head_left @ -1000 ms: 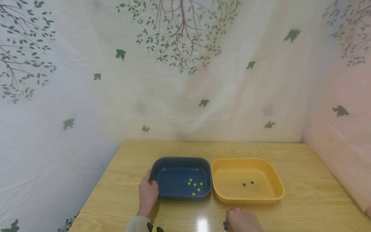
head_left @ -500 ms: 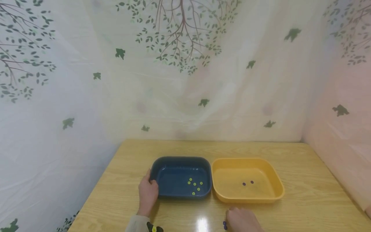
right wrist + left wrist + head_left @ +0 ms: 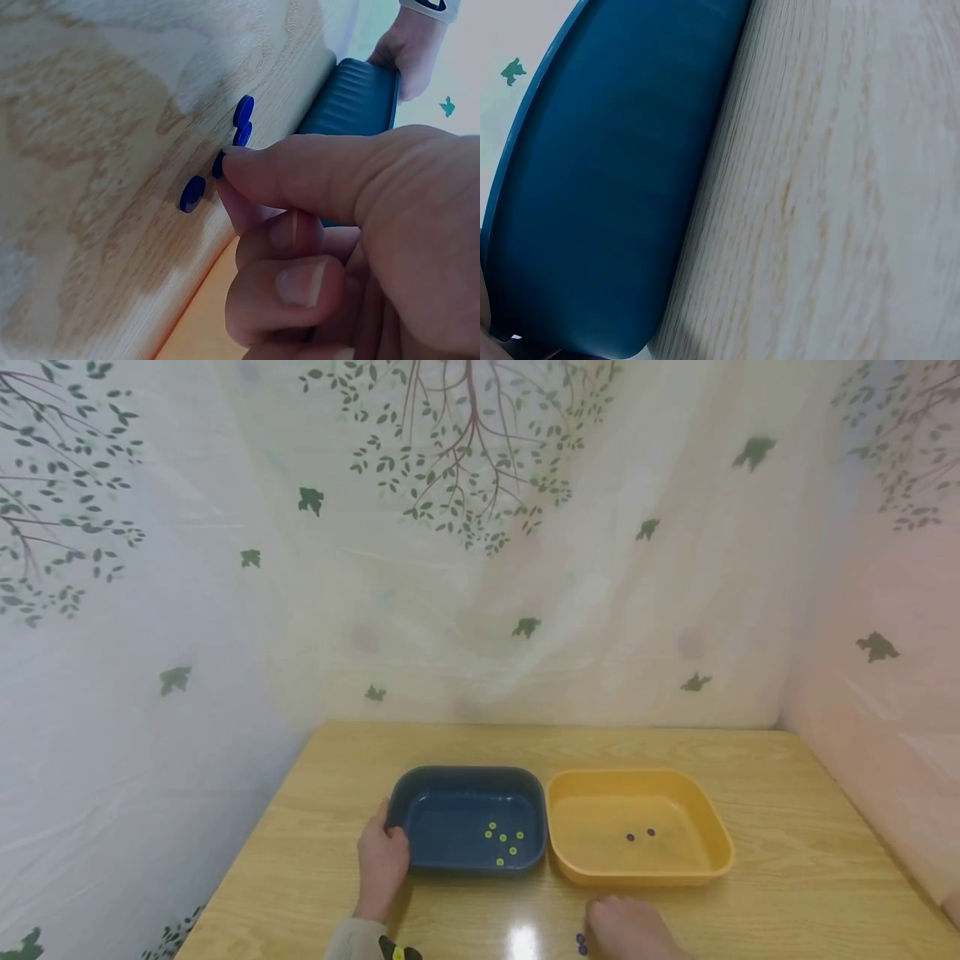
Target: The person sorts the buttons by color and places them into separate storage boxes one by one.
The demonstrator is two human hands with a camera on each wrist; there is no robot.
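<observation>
At the left end of a dark blue tray (image 3: 465,827), my left hand (image 3: 382,860) grips the rim, thumb at the near side. In the left wrist view the tray's outer wall (image 3: 615,180) fills the left half. My right hand (image 3: 630,927) is low on the table, in front of the yellow tray (image 3: 637,877). In the right wrist view its thumb and index finger pinch a small dark blue button (image 3: 218,164), partly hidden by the thumb. Beside it on the wood lie another blue button (image 3: 193,194) and two more, the nearer being a blue button (image 3: 242,134).
Several yellow buttons (image 3: 503,838) lie at the right side inside the blue tray. Two dark buttons (image 3: 631,837) lie in the yellow tray. Both trays stand side by side on the wooden table (image 3: 480,743). A leaf-printed curtain (image 3: 450,635) hangs behind.
</observation>
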